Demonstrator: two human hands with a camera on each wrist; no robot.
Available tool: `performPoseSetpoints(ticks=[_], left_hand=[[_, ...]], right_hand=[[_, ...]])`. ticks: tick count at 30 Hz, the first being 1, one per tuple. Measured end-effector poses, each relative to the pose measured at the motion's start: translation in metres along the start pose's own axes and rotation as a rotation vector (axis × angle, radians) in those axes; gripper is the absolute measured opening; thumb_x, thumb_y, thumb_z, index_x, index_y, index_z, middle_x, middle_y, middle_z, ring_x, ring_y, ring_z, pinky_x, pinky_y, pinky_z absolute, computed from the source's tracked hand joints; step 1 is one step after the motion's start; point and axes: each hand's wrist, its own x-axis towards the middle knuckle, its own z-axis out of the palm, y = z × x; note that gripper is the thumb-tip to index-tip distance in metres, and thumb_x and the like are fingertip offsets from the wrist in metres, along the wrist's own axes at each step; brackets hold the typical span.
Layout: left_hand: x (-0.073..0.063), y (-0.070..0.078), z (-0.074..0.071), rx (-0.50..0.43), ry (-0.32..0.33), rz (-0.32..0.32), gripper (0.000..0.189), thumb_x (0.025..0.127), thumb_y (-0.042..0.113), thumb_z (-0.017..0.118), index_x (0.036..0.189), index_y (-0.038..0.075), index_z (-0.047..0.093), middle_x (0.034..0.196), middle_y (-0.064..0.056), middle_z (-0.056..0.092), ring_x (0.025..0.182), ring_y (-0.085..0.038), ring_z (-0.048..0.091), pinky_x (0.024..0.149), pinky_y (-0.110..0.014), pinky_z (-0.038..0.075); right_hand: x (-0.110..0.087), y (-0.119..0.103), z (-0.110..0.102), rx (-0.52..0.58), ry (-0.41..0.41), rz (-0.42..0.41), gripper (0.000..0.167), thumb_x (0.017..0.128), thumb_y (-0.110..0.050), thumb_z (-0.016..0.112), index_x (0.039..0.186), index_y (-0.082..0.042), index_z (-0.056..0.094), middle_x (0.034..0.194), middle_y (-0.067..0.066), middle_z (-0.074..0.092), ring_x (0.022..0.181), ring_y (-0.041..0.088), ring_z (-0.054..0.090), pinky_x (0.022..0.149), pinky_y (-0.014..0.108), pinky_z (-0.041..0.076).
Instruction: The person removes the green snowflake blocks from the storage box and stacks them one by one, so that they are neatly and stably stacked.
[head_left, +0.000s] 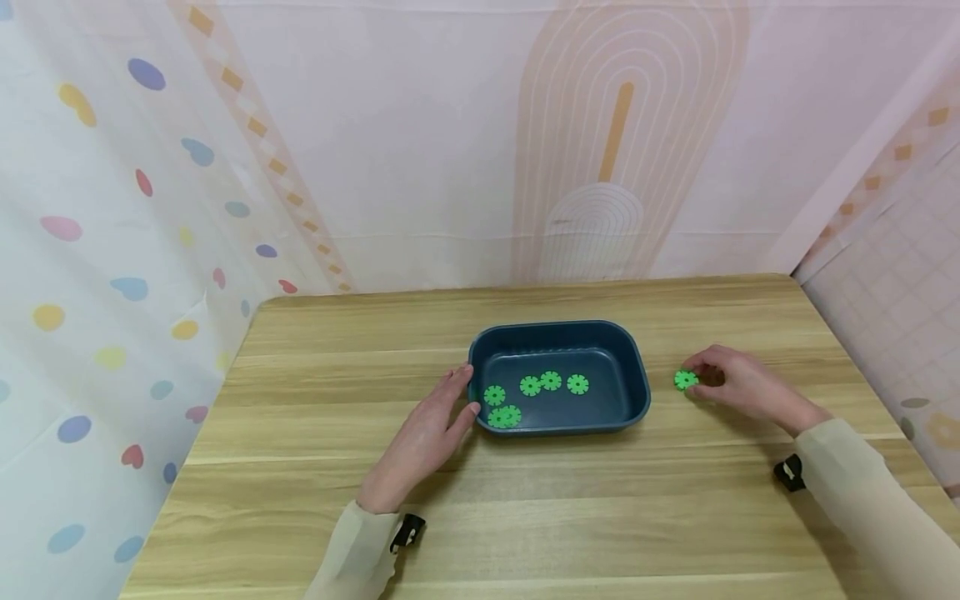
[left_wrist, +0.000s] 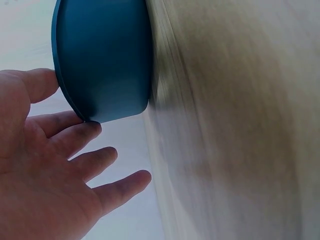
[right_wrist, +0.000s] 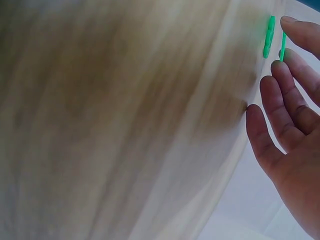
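A dark blue rectangular tub stands on the wooden table, with several green notched discs lying on its floor, mostly toward the left. My left hand touches the tub's left end with its thumb and fingertips at the rim; in the left wrist view the fingers are spread and fairly straight. To the right of the tub, my right hand pinches a green notched disc between thumb and fingers. Seen edge-on in the right wrist view, this disc is beside another green disc low at the tabletop.
The wooden table reaches back to a patterned curtain, with further curtains along its left and right sides. Each sleeve has a small black device at the wrist.
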Motion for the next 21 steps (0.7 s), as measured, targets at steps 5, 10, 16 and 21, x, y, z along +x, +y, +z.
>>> performPoseSetpoints(ticks=[5,10,16,21], left_hand=[[-0.0001,-0.0004,0.0,0.0,-0.003,-0.003,0.058,0.11,0.028,0.053,0.16,0.002,0.036,0.166,-0.012,0.033,0.154,-0.033,0.029,0.123,-0.05,0.028],[-0.0003,-0.0005,0.0001,0.001,-0.001,-0.003,0.058,0.11,0.027,0.053,0.16,0.002,0.036,0.166,-0.012,0.033,0.154,-0.033,0.028,0.123,-0.051,0.028],[-0.0003,-0.0006,0.0003,0.005,-0.003,-0.007,0.058,0.11,0.027,0.053,0.16,0.003,0.036,0.166,-0.011,0.033,0.154,-0.033,0.028,0.122,-0.052,0.029],[-0.0003,-0.001,0.0001,0.006,-0.008,-0.005,0.059,0.11,0.028,0.053,0.161,0.003,0.035,0.167,-0.011,0.032,0.154,-0.033,0.028,0.122,-0.052,0.029]], right_hand=[[0.0009,-0.0003,-0.0002,0.002,-0.004,-0.009,0.03,0.092,-0.014,0.08,0.116,0.0,0.071,0.107,0.007,0.068,0.093,0.019,0.062,0.081,0.035,0.056],[0.0017,0.0011,-0.0001,0.008,-0.012,-0.016,0.031,0.092,-0.015,0.081,0.116,0.001,0.071,0.107,0.008,0.068,0.094,0.02,0.063,0.081,0.035,0.056],[0.0029,0.0018,0.0014,-0.01,-0.007,-0.021,0.029,0.091,-0.013,0.081,0.114,0.0,0.072,0.106,0.007,0.068,0.095,0.02,0.064,0.082,0.036,0.057],[0.0039,0.0026,0.0022,-0.018,-0.008,-0.024,0.027,0.09,-0.012,0.082,0.113,0.0,0.072,0.105,0.007,0.068,0.094,0.02,0.064,0.082,0.037,0.057]])
